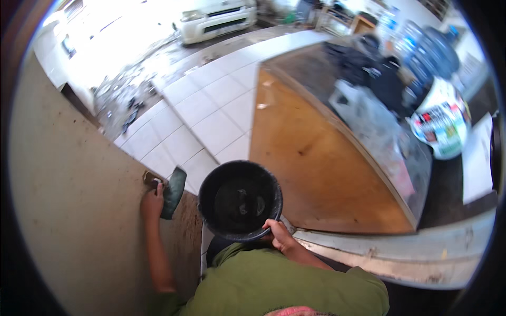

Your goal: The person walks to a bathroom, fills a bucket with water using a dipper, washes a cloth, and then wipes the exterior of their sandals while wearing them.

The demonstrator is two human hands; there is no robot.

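Observation:
On the left, my left hand [152, 203] is closed at a metal door handle [151, 178] on a beige door [79, 174]. A dark green cloth [174, 193] hangs right beside its fingers; whether they grip the cloth too, I cannot tell. My right hand [279, 233] clasps the near right rim of a round black bucket [240, 176], held in front of my body with its mouth facing up. Pale glints show inside the bucket. I cannot tell whether it holds liquid.
A wooden counter [311, 163] stands to the right, carrying a plastic bag [366, 113], dark cloth [387, 79], a white package [440, 126] and large blue water bottles [435, 50]. White floor tiles [211, 113] lead to a wet, bright yard with a white vehicle [216, 21].

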